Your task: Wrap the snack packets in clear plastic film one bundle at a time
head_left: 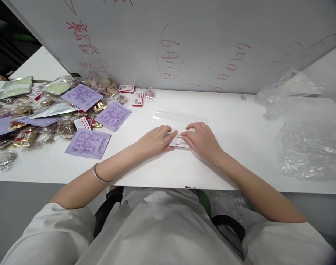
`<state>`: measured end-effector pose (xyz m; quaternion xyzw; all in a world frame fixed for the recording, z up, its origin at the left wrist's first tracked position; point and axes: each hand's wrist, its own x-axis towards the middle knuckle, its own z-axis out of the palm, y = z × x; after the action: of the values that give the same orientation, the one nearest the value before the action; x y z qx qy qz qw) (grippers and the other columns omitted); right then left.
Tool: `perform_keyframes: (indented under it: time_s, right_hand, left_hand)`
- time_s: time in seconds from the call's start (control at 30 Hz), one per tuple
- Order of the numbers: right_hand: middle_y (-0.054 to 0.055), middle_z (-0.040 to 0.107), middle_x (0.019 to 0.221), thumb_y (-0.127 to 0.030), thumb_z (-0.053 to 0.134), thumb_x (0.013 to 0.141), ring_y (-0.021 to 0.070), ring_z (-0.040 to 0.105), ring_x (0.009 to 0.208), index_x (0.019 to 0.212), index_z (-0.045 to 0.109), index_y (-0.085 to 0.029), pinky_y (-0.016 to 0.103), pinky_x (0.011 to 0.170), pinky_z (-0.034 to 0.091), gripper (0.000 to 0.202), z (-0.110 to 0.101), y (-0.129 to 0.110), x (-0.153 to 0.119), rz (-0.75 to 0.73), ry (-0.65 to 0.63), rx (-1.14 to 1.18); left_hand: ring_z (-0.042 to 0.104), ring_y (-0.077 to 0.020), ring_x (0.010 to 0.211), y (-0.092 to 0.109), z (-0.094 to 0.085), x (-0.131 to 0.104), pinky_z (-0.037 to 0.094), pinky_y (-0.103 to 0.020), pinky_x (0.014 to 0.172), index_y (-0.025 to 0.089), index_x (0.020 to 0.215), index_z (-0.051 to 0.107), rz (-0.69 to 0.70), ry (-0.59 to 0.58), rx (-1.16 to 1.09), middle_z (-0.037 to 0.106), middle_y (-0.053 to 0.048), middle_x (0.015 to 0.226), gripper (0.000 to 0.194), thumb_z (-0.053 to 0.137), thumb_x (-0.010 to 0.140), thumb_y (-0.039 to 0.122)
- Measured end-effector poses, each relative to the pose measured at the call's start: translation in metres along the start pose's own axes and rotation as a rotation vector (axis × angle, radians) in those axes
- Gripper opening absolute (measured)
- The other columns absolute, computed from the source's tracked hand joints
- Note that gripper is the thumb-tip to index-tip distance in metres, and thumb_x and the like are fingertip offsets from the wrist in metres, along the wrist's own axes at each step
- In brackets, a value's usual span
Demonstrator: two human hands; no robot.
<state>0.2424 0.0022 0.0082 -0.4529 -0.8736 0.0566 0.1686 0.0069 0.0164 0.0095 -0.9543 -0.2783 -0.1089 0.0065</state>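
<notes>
Near the middle of the white table, a small flat white box with red print lies between my two hands. My left hand grips its left end between thumb and fingers. At the box's right end, my right hand has its thumb and forefinger closed on it. A clear plastic bag or film lies flat just beyond my fingers. Parts of the box are hidden under the fingertips.
A heap of wrapped snacks and pouches covers the left, with purple packets at its edge. Similar red-and-white boxes and a small wrapped round item sit at the back. Crumpled clear plastic lies right. A whiteboard stands behind.
</notes>
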Motion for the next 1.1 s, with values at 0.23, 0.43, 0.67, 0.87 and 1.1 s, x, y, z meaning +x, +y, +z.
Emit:
perform_keyframes:
  time_s: [0.23, 0.43, 0.67, 0.87, 1.1]
  right_hand:
    - [0.011, 0.068, 0.093, -0.053, 0.052, 0.095, 0.0267, 0.062, 0.084, 0.106, 0.066, -0.02, 0.042, 0.078, 0.048, 0.037, -0.007, -0.001, -0.011, -0.042, -0.108, 0.138]
    - [0.01, 0.066, 0.092, -0.053, 0.047, 0.098, 0.0272, 0.057, 0.091, 0.082, 0.066, -0.022, 0.045, 0.084, 0.046, 0.039, -0.009, 0.009, 0.001, 0.054, -0.047, 0.165]
    - [0.018, 0.064, 0.12, -0.04, 0.045, 0.1, 0.0336, 0.057, 0.113, 0.121, 0.06, -0.014, 0.052, 0.094, 0.047, 0.037, 0.005, 0.01, -0.003, 0.057, -0.054, 0.028]
    - [0.014, 0.054, 0.141, -0.043, 0.058, 0.094, 0.0292, 0.065, 0.107, 0.135, 0.051, -0.023, 0.047, 0.083, 0.057, 0.046, -0.008, 0.002, -0.016, -0.094, -0.164, 0.135]
    - [0.012, 0.038, 0.158, -0.047, 0.05, 0.098, 0.0358, 0.056, 0.127, 0.098, 0.067, -0.02, 0.057, 0.098, 0.05, 0.032, -0.018, 0.008, 0.003, -0.019, -0.193, 0.191]
  left_hand:
    - [0.061, -0.0227, 0.088, -0.001, -0.011, 0.001, 0.048, -0.034, 0.076, 0.012, 0.122, 0.059, -0.004, -0.058, -0.107, 0.066, -0.012, 0.097, 0.045, 0.036, 0.104, 0.045]
    - [0.06, -0.0229, 0.09, -0.007, -0.007, -0.001, 0.048, -0.037, 0.08, 0.016, 0.127, 0.06, -0.058, 0.075, -0.062, 0.064, -0.015, 0.108, 0.047, 0.037, 0.103, 0.049]
    - [0.058, -0.0276, 0.097, -0.004, -0.004, 0.001, 0.048, -0.04, 0.085, 0.008, 0.131, 0.056, -0.022, -0.061, -0.056, 0.062, -0.017, 0.109, 0.052, 0.053, 0.097, 0.047]
    - [0.062, -0.0246, 0.092, -0.009, -0.012, -0.002, 0.049, -0.035, 0.079, 0.011, 0.13, 0.061, 0.034, -0.074, -0.232, 0.066, -0.015, 0.1, 0.049, 0.045, 0.1, 0.048]
    - [0.064, -0.0195, 0.087, -0.02, -0.013, 0.004, 0.048, -0.032, 0.081, 0.018, 0.1, 0.074, -0.184, -0.002, -0.504, 0.072, -0.007, 0.089, 0.039, 0.047, 0.1, 0.046]
